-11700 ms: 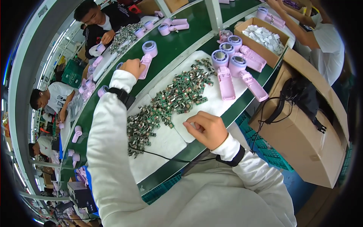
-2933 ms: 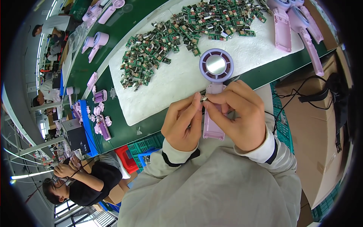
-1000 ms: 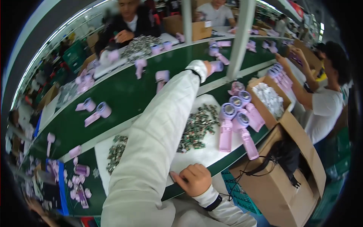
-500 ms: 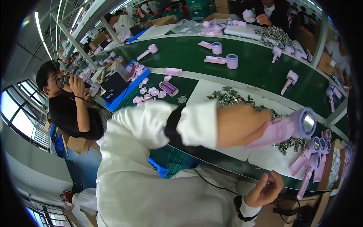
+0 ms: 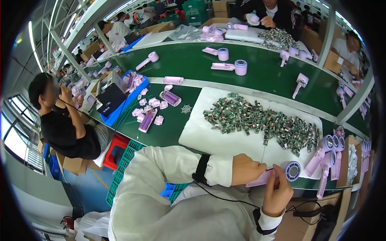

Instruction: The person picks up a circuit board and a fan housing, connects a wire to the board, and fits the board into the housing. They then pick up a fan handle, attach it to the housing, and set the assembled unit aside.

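A pink handheld fan (image 5: 292,171) with a round lilac head lies low over the near edge of the bench, its handle pointing left between my hands. My left hand (image 5: 246,170) is closed at the handle from above, fingertips pinched near its inner side. From below, my right hand (image 5: 278,193) grips the handle close to the head, thumb and fingers around it. Something small and dark shows between the fingertips of both hands; what it is I cannot make out. Just beyond, a heap of small green circuit boards (image 5: 257,120) covers part of a white foam sheet (image 5: 197,130).
Several assembled fans (image 5: 327,154) stand bunched at the right, beside a cardboard box (image 5: 350,172). Left of the foam lie pink shell pieces (image 5: 152,103) and a blue tray (image 5: 128,94). Fans rest on the green conveyor (image 5: 181,60). A co-worker (image 5: 64,124) sits left; another is across.
My left hand has brought the fan down and toward me from over the boards. My right hand, earlier empty with fingers apart, has come up to grip the handle.
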A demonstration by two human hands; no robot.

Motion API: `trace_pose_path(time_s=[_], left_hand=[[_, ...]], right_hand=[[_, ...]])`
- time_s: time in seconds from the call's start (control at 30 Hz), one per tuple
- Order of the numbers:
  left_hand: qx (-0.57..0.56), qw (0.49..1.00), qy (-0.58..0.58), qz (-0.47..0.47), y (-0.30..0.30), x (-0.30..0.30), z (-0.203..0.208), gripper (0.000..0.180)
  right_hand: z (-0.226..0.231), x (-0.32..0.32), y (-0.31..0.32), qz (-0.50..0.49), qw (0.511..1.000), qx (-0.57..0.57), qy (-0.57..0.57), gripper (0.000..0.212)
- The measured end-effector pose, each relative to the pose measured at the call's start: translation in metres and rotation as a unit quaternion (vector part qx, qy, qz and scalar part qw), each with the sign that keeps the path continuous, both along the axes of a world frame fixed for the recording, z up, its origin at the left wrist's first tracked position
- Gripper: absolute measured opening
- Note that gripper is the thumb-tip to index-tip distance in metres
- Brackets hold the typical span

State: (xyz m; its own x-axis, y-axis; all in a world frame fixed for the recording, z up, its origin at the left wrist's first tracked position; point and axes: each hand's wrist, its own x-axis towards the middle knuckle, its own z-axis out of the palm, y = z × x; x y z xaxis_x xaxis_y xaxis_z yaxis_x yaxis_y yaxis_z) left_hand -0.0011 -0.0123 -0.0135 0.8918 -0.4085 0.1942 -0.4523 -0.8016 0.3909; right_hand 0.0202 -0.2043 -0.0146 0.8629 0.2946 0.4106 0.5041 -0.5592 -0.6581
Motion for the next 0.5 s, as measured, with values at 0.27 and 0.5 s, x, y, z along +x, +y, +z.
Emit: trace_pose_path(time_s=[0.27, 0.5], left_hand=[[0.076, 0.984, -0.158, 0.003, -0.017, 0.022, -0.019, 0.018], [0.132, 0.975, -0.172, -0.056, -0.018, 0.035, -0.002, 0.018]], right_hand=[[0.005, 0.004, 0.0, -0.012, 0.999, -0.035, 0.022, 0.016], [0.006, 0.012, -0.004, 0.023, 0.998, -0.062, -0.018, 0.018]])
